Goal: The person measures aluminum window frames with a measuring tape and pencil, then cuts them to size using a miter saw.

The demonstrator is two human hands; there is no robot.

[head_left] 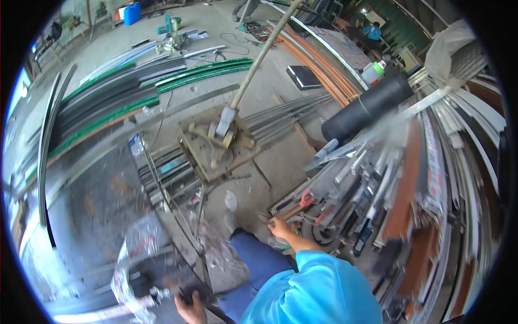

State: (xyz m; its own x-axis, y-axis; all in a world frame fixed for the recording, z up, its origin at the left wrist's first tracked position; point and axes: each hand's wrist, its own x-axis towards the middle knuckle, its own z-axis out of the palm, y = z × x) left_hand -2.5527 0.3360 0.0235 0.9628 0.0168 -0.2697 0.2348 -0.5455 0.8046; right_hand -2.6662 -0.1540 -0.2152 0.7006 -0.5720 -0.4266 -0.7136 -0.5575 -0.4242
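Note:
My left hand (192,310) is at the bottom, closed around a dark object (198,293) whose kind I cannot make out. Beside it on the dark sheet-covered surface (91,210) are a crumpled clear plastic bag (141,237) and a long white wrapped strip (102,313). My right hand (279,227) reaches down to the right of my knee, its fingers drawn together. A thin greyish item (263,217) shows at its fingertips, too small to name. Close to that hand, a red-orange handled tool (307,198) and a dark coil (324,234) rest among loose pieces.
A square metal stand (218,146) with an upright pole (264,51) stands ahead. Long profiles (410,178) pile up on the right, near a black roll (367,108). Green and grey strips (118,89) lie at left. A person in blue (372,32) is far back.

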